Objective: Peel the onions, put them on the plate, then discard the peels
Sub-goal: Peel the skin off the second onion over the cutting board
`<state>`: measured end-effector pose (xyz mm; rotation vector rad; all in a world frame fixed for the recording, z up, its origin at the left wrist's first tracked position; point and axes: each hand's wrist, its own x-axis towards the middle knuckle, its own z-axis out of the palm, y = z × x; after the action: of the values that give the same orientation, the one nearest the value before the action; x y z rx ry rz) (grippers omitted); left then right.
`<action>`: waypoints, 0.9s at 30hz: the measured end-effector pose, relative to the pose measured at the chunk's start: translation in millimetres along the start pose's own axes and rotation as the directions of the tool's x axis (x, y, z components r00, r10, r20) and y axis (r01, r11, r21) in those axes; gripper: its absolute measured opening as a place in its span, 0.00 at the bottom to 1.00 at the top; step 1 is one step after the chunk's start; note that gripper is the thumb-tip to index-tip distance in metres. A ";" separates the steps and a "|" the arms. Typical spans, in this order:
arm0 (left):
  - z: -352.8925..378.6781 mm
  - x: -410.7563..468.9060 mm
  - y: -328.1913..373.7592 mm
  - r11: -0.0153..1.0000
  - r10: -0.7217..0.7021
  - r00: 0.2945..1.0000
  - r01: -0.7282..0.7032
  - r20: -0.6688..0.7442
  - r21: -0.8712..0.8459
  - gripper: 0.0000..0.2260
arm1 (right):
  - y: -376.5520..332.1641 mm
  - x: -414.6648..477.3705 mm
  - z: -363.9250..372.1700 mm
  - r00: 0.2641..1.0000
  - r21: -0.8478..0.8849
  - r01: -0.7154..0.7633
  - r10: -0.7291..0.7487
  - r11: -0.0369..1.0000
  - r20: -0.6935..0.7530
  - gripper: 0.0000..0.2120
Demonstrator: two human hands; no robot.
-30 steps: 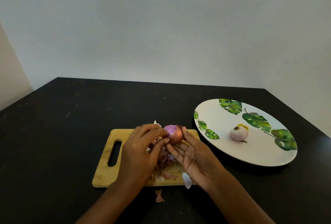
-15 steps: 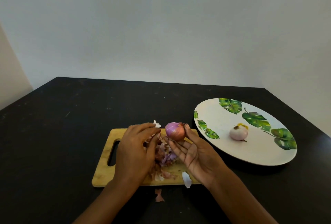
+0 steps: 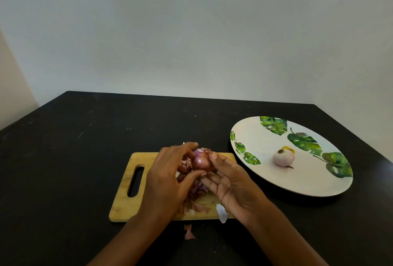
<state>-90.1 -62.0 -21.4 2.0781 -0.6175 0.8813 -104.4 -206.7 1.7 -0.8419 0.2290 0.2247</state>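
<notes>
Presently we are peeling a round reddish-purple onion (image 3: 201, 162), right hand (image 3: 231, 184) pinching it, left hand (image 3: 168, 178) fingers curling around it; remaining skin probably needs stripping next.

A partly skinned purple onion (image 3: 201, 162) is being held above the peels (image 3: 197, 191) piling near the tabletop's (image 3: 85, 159) front edge; a pale peeled onion (image 3: 284, 158) is sitting on the leaf-printed plate (image 3: 255, 135) by the right edge.

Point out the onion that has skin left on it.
The reddish onion gripped by the left hand and right hand over the cutting board. Brown skin clings to it; the pale onion on the plate is bare.
</notes>
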 end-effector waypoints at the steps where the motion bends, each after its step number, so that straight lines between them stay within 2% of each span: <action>1: -0.2 0.0 0.5 1.000 -0.008 1.000 0.008 -0.004 0.001 0.23 | 0.2 -0.1 0.2 1.000 0.000 0.000 0.000 1.000 0.009 0.21; 9: 0.5 -0.9 1.3 0.999 -0.050 0.998 0.049 0.035 0.022 0.32 | 1.0 1.5 -1.1 0.999 -0.033 0.029 -0.029 0.999 0.015 0.23; 17: 3.6 -4.0 -0.6 0.997 -0.072 0.996 0.070 0.060 0.026 0.33 | 2.2 2.6 -1.8 0.998 -0.054 0.069 -0.069 0.996 0.000 0.18; 27: 4.7 -4.8 -1.6 0.995 -0.096 0.993 0.098 0.072 -0.022 0.35 | 2.5 2.0 -1.6 0.998 -0.069 0.067 -0.067 0.995 -0.008 0.19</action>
<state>-90.3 -64.3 -28.0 2.1046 -0.5567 0.7436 -103.4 -206.1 -1.7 -0.9175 0.2029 0.1663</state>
